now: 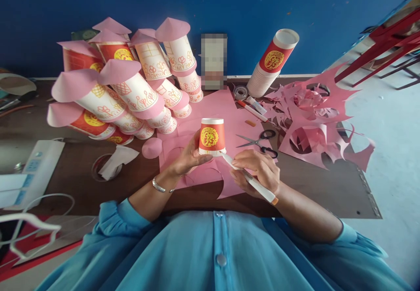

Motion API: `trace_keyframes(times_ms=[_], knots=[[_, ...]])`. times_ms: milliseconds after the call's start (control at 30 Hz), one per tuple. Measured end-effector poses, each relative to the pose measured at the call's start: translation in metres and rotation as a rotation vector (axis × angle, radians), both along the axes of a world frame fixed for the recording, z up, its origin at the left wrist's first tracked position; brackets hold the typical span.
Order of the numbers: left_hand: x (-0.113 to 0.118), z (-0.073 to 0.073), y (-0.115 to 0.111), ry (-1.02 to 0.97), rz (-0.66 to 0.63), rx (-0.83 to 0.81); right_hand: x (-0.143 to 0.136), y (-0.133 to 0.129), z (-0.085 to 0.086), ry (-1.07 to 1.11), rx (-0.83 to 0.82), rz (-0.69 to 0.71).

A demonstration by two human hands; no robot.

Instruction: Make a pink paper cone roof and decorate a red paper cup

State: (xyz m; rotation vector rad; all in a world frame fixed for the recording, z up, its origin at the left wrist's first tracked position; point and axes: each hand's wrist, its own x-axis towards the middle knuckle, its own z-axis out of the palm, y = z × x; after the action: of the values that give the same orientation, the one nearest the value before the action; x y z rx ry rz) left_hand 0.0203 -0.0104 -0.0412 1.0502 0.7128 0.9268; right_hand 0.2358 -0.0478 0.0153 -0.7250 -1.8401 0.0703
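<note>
Left hand wrapped around the lower part of an upturned red paper cup with yellow emblem, fingers closed on it, cup held just above the pink paper sheet on the worktop. Right hand closed around a white marker, tip touching the cup's rim near the left hand's fingers. Scissors lie just beyond the right hand. Pink paper scraps farther right of it. Pile of pink-coned cup towers beyond and left of the left hand. Stack of cups leaning far beyond the right hand, tape roll beside it.
</note>
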Motion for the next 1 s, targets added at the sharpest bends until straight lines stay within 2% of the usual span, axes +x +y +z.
trace_keyframes(times_ms=[400,833,1000], knots=[[0.004,0.003,0.001,-0.073,-0.002,-0.082,0.004,0.000,-0.009,-0.018,-0.053,-0.044],[0.003,0.000,0.001,-0.141,-0.037,-0.077,0.001,0.003,-0.012,-0.071,-0.004,0.007],[0.004,0.006,0.002,-0.192,-0.054,-0.058,0.000,0.002,-0.010,-0.061,-0.015,-0.026]])
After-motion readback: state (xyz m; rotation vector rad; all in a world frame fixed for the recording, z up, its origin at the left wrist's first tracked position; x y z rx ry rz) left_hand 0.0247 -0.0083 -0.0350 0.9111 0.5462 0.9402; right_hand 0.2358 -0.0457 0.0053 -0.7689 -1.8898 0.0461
